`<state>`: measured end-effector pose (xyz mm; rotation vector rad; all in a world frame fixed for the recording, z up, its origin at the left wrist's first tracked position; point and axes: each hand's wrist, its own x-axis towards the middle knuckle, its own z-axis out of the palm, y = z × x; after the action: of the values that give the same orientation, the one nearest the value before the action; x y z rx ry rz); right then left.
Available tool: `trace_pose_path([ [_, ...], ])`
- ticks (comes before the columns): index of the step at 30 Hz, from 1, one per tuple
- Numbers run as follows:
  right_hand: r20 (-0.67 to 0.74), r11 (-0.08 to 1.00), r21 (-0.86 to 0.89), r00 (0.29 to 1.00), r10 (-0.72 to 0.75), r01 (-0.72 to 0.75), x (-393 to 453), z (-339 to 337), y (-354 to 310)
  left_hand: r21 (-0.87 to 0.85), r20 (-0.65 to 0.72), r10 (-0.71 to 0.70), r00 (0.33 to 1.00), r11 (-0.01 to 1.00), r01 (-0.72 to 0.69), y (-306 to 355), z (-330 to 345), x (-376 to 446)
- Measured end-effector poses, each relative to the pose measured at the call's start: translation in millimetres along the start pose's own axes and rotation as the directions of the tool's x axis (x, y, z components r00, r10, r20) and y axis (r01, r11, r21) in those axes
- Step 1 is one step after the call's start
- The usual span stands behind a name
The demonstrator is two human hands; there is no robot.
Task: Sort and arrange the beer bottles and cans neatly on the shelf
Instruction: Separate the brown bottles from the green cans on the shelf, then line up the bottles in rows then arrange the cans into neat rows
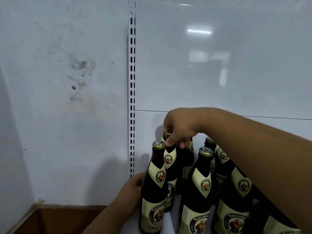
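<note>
Several bottles (201,188) already stand upright in close rows at the shelf (168,222) corner, labels mostly forward; no cans show, so sorting looks partly done. The right hand (179,129) reaches over from above, fingers (170,141) pinching the neck of a back bottle (170,159). The left hand (133,184) wraps the front-left bottle (154,188) low on its body, fingers hidden behind it. A cardboard box (50,218) sits lower left.

Beer bottles (199,188) stand in rows on the shelf (175,205); cardboard box (55,220) lies left of the left grip (135,186).
</note>
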<state>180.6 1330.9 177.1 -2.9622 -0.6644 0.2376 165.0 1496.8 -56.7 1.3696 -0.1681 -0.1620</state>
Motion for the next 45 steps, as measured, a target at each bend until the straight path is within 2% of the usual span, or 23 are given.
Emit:
trace_pose_path([
  [5,-0.022,1.000,0.014,1.000,-0.002,0.003,-3,3,2,0.028,-0.045,-0.010,0.999,1.000,0.011,-4,0,-1],
  [8,-0.030,1.000,-0.006,1.000,0.004,-0.004,-5,4,2,0.171,-0.182,0.103,0.978,0.983,-0.071,-3,1,-7],
  [11,-0.102,0.998,-0.068,0.995,-0.014,0.007,-11,4,1,0.293,-0.314,0.275,0.909,0.939,-0.182,3,8,-28],
  [13,-0.201,0.994,-0.092,0.977,-0.070,0.052,-17,3,-3,0.343,-0.235,0.376,0.896,0.895,-0.285,3,14,-46],
  [16,-0.232,0.985,-0.022,0.957,-0.174,0.174,-30,3,-16,0.406,-0.070,0.320,0.945,0.874,-0.266,-9,15,-58],
  [20,-0.171,0.978,0.013,0.965,-0.201,0.206,-43,5,-37,0.439,-0.083,0.351,0.933,0.853,-0.282,-11,14,-60],
  [26,-0.092,0.982,0.062,0.980,-0.175,0.181,-53,5,-35,0.496,0.020,0.423,0.906,0.782,-0.377,-6,22,-68],
  [29,-0.108,0.981,0.040,0.977,-0.186,0.191,-56,6,-31,0.577,0.037,0.441,0.897,0.724,-0.379,-5,24,-67],
  [34,-0.119,0.983,0.019,0.976,-0.181,0.184,-57,6,-24,0.551,-0.019,0.367,0.930,0.780,-0.297,-2,33,-72],
  [39,-0.133,0.981,0.048,0.974,-0.181,0.189,-60,9,-21,0.573,-0.014,0.370,0.929,0.764,-0.296,-2,33,-70],
  [42,-0.170,0.974,0.127,0.972,-0.165,0.187,-60,9,-14,0.628,0.046,0.419,0.907,0.693,-0.353,5,29,-68],
  [45,-0.253,0.970,0.186,0.962,-0.105,0.155,-60,3,-1,0.617,0.037,0.534,0.845,0.653,-0.440,30,28,-61],
])
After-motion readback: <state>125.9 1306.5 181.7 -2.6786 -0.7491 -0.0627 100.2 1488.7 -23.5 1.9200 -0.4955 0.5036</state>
